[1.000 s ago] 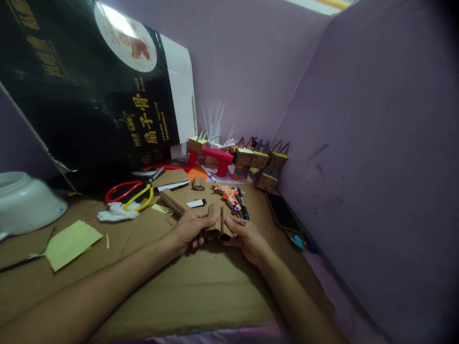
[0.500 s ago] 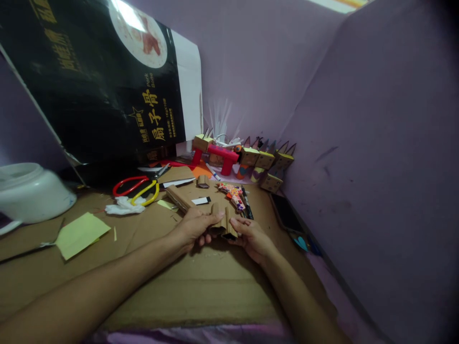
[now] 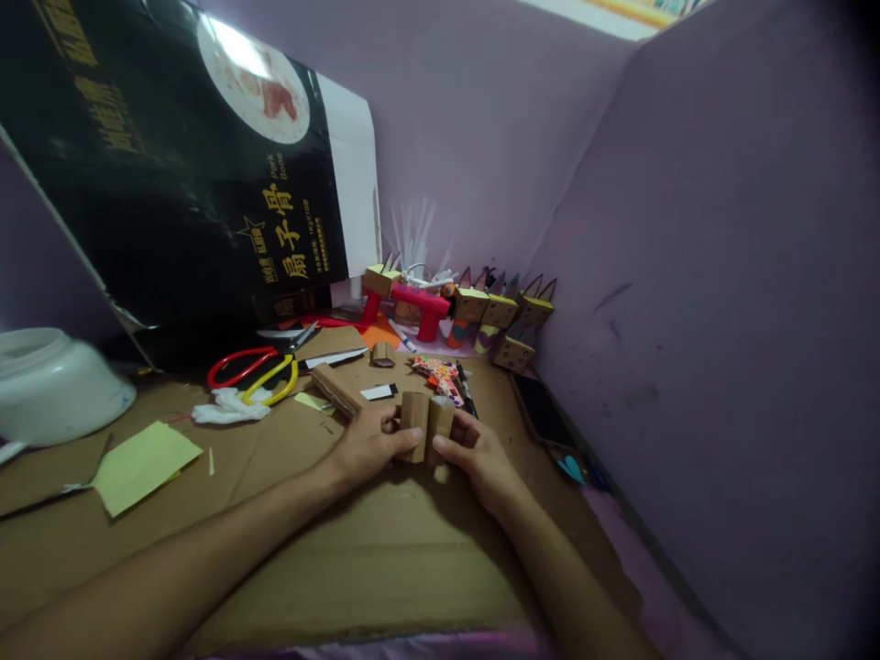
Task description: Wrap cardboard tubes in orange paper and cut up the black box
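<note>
Head: left hand pinches cardboard piece, right hand second piece, between thumb and fingers.

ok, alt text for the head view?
The left hand holds one folded cardboard piece and the right hand another, side by side above a cardboard sheet. Red-and-yellow-handled scissors lie to the left, a dark flat device to the right.
</note>
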Demonstrator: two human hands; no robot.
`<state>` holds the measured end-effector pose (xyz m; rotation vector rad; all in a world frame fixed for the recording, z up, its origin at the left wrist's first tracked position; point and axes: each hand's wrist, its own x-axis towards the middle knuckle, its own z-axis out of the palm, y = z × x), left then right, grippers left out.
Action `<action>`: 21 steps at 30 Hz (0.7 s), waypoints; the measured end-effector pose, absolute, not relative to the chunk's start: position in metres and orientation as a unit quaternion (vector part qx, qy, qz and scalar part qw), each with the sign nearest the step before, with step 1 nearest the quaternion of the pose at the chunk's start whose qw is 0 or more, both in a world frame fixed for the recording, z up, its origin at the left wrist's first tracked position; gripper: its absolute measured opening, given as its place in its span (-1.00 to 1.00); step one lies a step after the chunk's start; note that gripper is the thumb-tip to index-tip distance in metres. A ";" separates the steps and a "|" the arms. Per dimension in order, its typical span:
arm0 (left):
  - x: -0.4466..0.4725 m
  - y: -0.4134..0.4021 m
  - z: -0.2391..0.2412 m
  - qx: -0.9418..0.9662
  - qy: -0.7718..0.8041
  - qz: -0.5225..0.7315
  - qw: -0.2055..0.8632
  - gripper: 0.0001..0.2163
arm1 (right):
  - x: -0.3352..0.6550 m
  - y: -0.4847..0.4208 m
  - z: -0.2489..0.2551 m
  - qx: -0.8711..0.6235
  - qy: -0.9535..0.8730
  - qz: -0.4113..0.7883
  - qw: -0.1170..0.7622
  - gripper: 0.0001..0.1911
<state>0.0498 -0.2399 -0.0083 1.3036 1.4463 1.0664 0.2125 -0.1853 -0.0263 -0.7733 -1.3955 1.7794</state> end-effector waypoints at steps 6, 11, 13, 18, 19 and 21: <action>0.045 -0.243 -0.013 0.618 0.593 0.417 0.303 -0.71 | 0.210 -0.184 -0.032 -0.295 -0.612 0.606 0.414 -0.59; 0.046 -0.241 -0.015 0.640 0.598 0.402 0.267 -0.70 | 0.207 -0.184 -0.037 -0.296 -0.645 0.578 0.403 -0.61; 0.046 -0.242 -0.016 0.633 0.602 0.405 0.269 -0.61 | 0.207 -0.185 -0.037 -0.296 -0.647 0.574 0.405 -0.57; 0.047 -0.245 -0.018 0.602 0.621 0.412 0.288 -0.44 | 0.207 -0.185 -0.040 -0.303 -0.621 0.585 0.424 -0.37; 0.047 -0.246 -0.019 0.596 0.624 0.413 0.291 -0.41 | 0.208 -0.185 -0.041 -0.305 -0.621 0.584 0.424 -0.37; 0.046 -0.246 -0.022 0.588 0.628 0.415 0.297 -0.38 | 0.208 -0.184 -0.044 -0.308 -0.630 0.573 0.423 -0.38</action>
